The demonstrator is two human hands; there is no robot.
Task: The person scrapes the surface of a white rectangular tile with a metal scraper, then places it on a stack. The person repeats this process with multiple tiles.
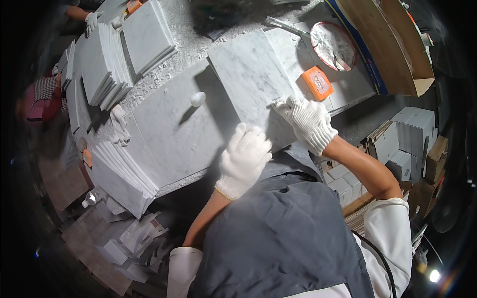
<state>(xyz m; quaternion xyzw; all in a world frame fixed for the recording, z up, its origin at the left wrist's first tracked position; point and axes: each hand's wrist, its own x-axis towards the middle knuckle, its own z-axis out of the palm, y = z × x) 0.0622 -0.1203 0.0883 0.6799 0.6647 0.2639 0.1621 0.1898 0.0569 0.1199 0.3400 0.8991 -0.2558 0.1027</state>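
Observation:
A white marble tile with grey veins [251, 69] lies raised above the work table, casting a dark shadow on its left. My left hand [244, 161], in a white knit glove, grips the tile's near left edge, its fingers bent over the top face. My right hand [309, 121], gloved alike, is closed at the tile's right edge. Its fingertips press on the surface there; whatever small thing they may hold is hidden. Just beyond the right hand sits an orange block [318, 83] with a pale label.
A red-rimmed bowl of white paste [334, 45] stands beside an open cardboard box [385, 44]. A white bulb-shaped object [198, 99] is on the table [169, 119]. Stacked tiles [107, 69] line the left, where another person's gloved hand [92, 22] shows. White boxes [412, 134] stand at right.

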